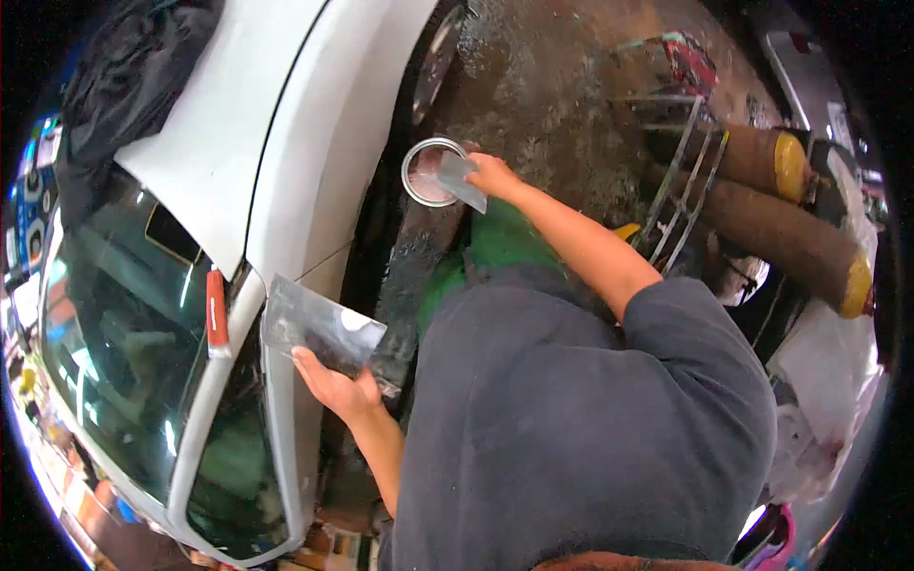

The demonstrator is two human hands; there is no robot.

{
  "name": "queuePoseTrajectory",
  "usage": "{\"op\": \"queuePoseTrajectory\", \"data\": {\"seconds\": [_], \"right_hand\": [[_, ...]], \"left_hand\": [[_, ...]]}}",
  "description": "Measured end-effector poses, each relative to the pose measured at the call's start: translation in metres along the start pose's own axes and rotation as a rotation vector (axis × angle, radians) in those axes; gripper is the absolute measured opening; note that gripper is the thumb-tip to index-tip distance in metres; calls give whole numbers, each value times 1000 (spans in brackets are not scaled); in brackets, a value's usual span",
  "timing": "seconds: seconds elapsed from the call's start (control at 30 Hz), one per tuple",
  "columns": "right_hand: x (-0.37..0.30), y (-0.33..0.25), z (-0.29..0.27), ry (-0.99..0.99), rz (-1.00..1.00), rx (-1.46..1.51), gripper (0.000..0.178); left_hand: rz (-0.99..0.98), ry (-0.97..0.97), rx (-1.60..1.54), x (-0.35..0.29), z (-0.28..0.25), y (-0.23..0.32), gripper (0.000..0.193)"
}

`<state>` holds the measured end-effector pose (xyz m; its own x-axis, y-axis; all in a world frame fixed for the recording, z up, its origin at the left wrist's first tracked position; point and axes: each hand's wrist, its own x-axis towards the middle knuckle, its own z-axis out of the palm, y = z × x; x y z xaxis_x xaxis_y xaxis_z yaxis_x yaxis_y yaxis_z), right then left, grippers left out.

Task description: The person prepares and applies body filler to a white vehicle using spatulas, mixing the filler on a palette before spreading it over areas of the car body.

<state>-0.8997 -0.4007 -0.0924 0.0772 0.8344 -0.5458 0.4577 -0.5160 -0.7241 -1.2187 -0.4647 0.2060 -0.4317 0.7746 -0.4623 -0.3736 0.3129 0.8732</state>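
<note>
A: Two tools in play, one per hand. Left hand [333, 385] is nearest, low beside the white car [286, 143], fingers curled under a flat grey mixing board [319, 328] with a pale blob of filler on it. Board sits just off the car's side panel, roughly level.

B: And the right?

A: Right hand [493, 174] is stretched out farther from the car, fingers pinched shut on a small grey spreader [460, 181]. Spreader blade hangs over the rim of an open round tin [428, 171], which sits on the wet, dark floor [552, 86] just past the car's wheel arch.

B: So which step?

A: My read: loading filler, scooping from tin to carry to the board. Next move probably calls for a clean scoop, then bringing the spreader back to the board without dripping on the panel.

B: Tin contents?

A: Pinkish-grey paste, metal rim shiny, lid off. Can't tell how full.

B: Anything else around?

A: Beyond the tin, farthest from the car: a chrome grille [681, 186] lying on the floor and two brown rolls with yellow ends [790, 205].
</note>
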Motion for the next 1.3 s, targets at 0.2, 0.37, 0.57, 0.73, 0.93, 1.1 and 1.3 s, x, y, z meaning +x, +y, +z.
{"op": "queuePoseTrajectory", "data": {"seconds": [0.2,0.37,0.57,0.73,0.93,1.1,1.3], "right_hand": [[30,-5,37,27,-137,-205,36],[39,-23,31,-63,-211,-450,43],[55,-33,25,-153,-329,-578,43],[67,-34,32,-192,-391,-665,39],[79,-28,49,-253,-349,-727,36],[90,-34,55,-396,-200,-688,38],[97,-33,57,-363,-83,-520,40]], "left_hand": [[25,-5,141,-2,7,0,55],[3,-47,155,3,9,-3,53],[12,-66,151,5,4,-4,59],[17,39,164,5,-9,-1,62],[30,97,194,6,-17,0,61],[18,81,167,6,-25,-1,58],[27,89,191,9,-27,-2,57]]}}
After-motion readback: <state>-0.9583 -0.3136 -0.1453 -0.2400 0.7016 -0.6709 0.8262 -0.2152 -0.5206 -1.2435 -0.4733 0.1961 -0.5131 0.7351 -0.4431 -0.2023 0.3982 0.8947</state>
